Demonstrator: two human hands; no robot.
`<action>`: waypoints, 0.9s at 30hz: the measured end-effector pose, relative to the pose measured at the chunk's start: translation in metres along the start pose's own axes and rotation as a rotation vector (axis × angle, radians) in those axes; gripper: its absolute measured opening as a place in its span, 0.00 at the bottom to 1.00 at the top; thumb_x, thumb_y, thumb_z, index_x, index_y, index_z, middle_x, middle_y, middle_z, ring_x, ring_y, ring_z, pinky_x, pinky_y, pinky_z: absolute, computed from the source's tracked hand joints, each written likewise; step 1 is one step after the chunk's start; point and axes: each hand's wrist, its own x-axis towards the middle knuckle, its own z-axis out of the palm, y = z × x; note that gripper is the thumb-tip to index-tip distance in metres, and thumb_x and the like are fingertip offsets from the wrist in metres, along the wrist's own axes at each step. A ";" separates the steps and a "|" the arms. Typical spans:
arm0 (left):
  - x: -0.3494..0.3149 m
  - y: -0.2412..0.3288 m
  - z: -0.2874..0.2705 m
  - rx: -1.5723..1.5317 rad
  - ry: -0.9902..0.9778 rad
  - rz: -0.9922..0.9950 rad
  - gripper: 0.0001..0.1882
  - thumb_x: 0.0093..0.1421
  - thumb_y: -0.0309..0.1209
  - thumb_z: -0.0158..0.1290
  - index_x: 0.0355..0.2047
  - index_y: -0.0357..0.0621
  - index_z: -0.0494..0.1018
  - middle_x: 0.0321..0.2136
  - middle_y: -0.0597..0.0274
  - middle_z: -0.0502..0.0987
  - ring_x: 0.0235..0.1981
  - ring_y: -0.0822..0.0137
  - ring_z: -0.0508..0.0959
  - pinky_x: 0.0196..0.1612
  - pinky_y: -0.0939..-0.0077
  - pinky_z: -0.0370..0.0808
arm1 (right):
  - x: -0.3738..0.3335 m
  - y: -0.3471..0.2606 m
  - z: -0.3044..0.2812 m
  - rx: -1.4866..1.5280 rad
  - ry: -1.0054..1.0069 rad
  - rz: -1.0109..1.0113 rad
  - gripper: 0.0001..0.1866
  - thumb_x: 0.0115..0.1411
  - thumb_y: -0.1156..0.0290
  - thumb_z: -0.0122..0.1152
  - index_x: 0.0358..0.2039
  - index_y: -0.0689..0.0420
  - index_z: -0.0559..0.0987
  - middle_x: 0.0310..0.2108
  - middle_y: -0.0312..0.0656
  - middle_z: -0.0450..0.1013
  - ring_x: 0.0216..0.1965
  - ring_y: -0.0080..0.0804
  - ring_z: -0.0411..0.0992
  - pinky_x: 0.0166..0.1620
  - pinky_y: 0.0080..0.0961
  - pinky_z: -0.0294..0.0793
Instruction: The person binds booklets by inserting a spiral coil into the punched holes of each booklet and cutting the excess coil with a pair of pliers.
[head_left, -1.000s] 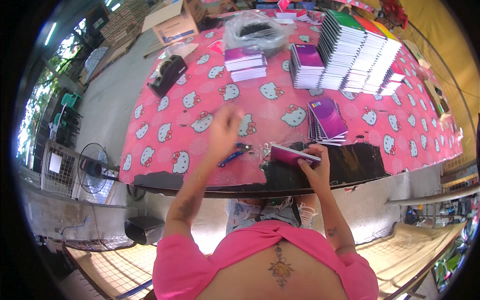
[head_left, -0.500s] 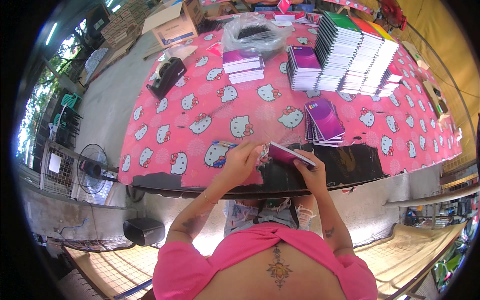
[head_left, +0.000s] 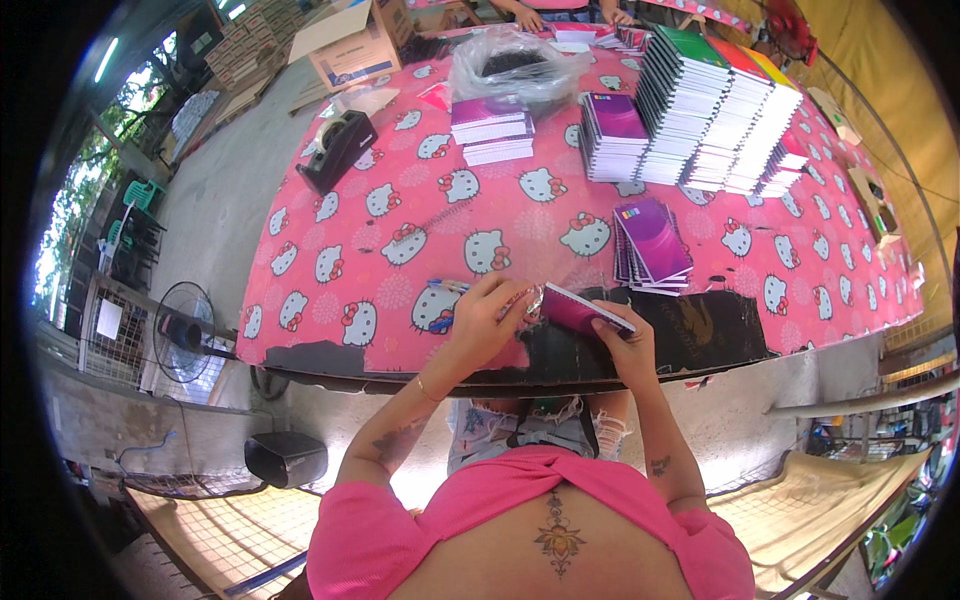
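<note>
A small purple spiral notebook [head_left: 572, 310] is held over the table's near edge, tilted, its white page edges showing. My right hand [head_left: 628, 336] grips its right end, thumb on the cover. At the notebook's left end my left hand [head_left: 490, 318] is closed, fingers bent together; something thin and shiny shows near its fingertips, too small to name. Blue pens [head_left: 440, 324] lie beside the left hand, partly covered by it. Just beyond the right hand rests a fanned stack of purple notebooks [head_left: 652, 243].
Farther back stand tall stacks of spiral notebooks [head_left: 690, 110], a smaller purple pile [head_left: 492, 130] and a clear plastic bag of black coils [head_left: 515, 70]. A tape dispenser [head_left: 338, 152] sits left, near a cardboard box [head_left: 350, 50]. Another person's hands [head_left: 527, 18] work at the far edge.
The view has shifted slightly. Both hands stay at the notebook with little movement. At the far edge, another person's hands have come into sight.
</note>
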 end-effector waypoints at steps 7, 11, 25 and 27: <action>0.000 0.000 -0.001 0.063 0.012 0.066 0.08 0.59 0.25 0.61 0.39 0.41 0.79 0.32 0.57 0.76 0.29 0.58 0.78 0.30 0.67 0.75 | 0.000 0.000 -0.004 -0.024 -0.043 0.010 0.14 0.63 0.76 0.66 0.49 0.61 0.82 0.41 0.35 0.80 0.42 0.18 0.73 0.48 0.18 0.72; 0.014 0.006 -0.015 -0.083 -0.147 0.090 0.06 0.61 0.27 0.59 0.38 0.42 0.77 0.35 0.58 0.75 0.32 0.54 0.78 0.36 0.62 0.75 | -0.001 0.001 -0.006 -0.002 -0.053 0.032 0.13 0.61 0.77 0.68 0.48 0.61 0.82 0.38 0.32 0.78 0.39 0.15 0.71 0.44 0.15 0.71; 0.025 0.002 -0.017 0.057 -0.467 0.175 0.14 0.60 0.31 0.61 0.46 0.47 0.76 0.39 0.58 0.76 0.36 0.53 0.78 0.35 0.62 0.75 | -0.002 -0.002 -0.011 -0.060 -0.136 0.055 0.12 0.63 0.75 0.66 0.48 0.60 0.83 0.38 0.33 0.80 0.39 0.17 0.72 0.45 0.17 0.71; 0.027 0.004 -0.018 0.089 -0.391 0.227 0.14 0.60 0.32 0.60 0.47 0.47 0.76 0.40 0.58 0.76 0.36 0.53 0.78 0.34 0.63 0.75 | -0.003 -0.001 -0.010 -0.059 -0.137 0.051 0.12 0.64 0.75 0.65 0.48 0.60 0.83 0.38 0.33 0.80 0.39 0.17 0.72 0.45 0.17 0.71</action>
